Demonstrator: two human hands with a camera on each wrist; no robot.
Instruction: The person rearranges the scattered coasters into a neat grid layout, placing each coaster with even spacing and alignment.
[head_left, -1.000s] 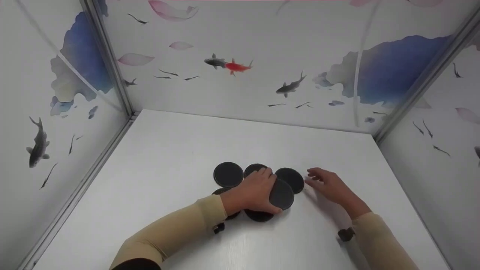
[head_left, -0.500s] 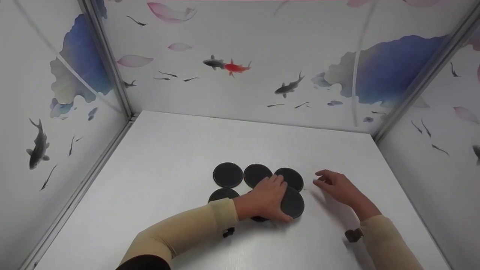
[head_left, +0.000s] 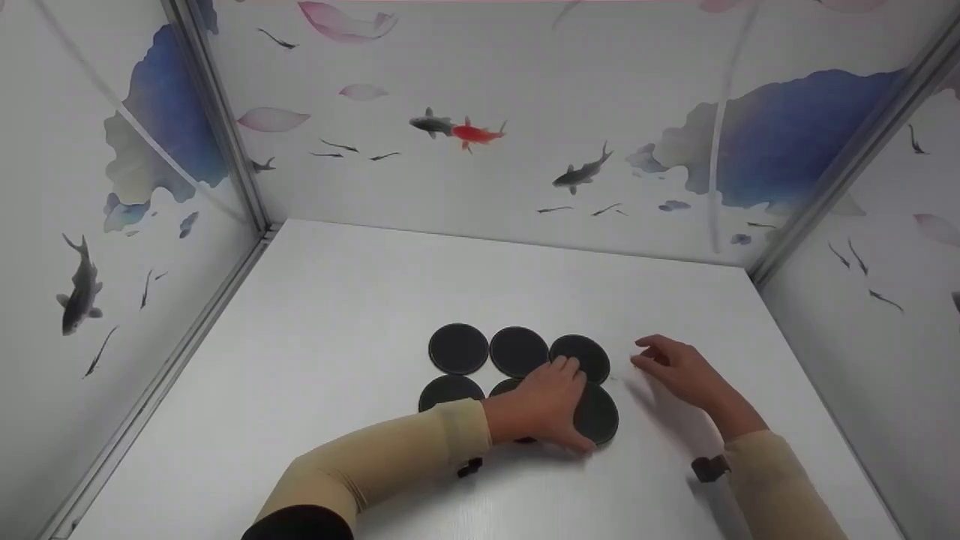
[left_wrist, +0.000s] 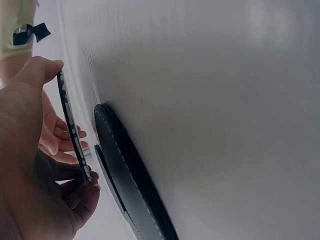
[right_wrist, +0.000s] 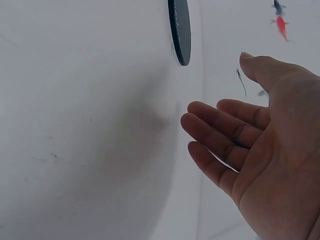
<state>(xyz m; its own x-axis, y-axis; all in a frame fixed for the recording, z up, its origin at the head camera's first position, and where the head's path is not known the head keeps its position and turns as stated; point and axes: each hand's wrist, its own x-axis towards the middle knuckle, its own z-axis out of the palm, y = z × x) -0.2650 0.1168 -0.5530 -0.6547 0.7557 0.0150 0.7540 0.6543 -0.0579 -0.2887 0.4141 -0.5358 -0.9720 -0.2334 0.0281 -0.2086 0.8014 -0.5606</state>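
My left hand [head_left: 541, 401] holds a round black coaster [head_left: 598, 417] by its rim, thumb on the near side and fingertips on the far side. In the left wrist view this coaster [left_wrist: 72, 125] is tilted and raised off the table, with a patterned underside. Three similar coasters lie in a back row: a left one [head_left: 458, 349], a middle one [head_left: 518, 351] and a right one [head_left: 579, 348]. In front, another coaster [head_left: 451, 391] and a mostly hidden one [head_left: 503, 387] lie partly behind my left arm. My right hand [head_left: 679, 371], fingers loosely bent, hovers right of them, holding nothing.
The white tabletop [head_left: 360, 300] is bounded by a back wall [head_left: 480, 195] and side walls printed with fish and petals. Metal posts [head_left: 225, 127] stand at the corners. A small black device [head_left: 709, 469] sits at the right wrist.
My left hand has carried the coaster rightward and toward me, uncovering more of the coasters behind it. My right hand has shifted slightly to the right and remains without anything in it.
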